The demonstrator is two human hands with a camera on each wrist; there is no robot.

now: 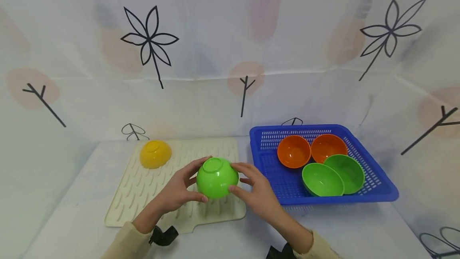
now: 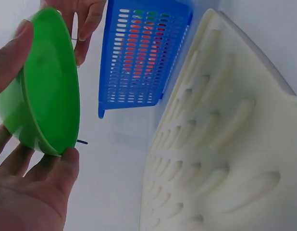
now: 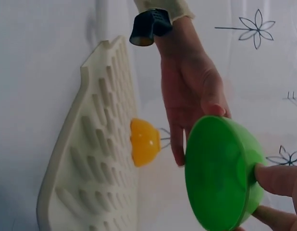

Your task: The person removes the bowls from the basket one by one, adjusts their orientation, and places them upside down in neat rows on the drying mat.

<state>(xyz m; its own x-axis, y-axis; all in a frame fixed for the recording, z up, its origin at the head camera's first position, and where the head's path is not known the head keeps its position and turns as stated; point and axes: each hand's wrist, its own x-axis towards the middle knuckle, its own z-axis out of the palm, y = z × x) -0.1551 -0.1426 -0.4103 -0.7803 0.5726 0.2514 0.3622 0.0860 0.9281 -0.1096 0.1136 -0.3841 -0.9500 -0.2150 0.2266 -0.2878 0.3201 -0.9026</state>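
A bright green bowl (image 1: pixel 217 179) is held upside down between both hands, above the cream ribbed drying mat (image 1: pixel 136 195). My left hand (image 1: pixel 181 189) grips its left side, thumb low and fingers up along the rim. On the opposite side my right hand (image 1: pixel 256 189) pinches it between thumb and fingers. Both wrist views show the bowl's hollow inside facing the mat, with air between them. A yellow bowl (image 1: pixel 155 154) lies upside down on the mat's far left corner.
To the right stands a blue slotted basket (image 1: pixel 266 195). Inside it are two orange bowls (image 1: pixel 294 152) and two green bowls (image 1: pixel 322 180), tilted with their openings up. A patterned white cloth (image 1: pixel 201 51) hangs behind the table.
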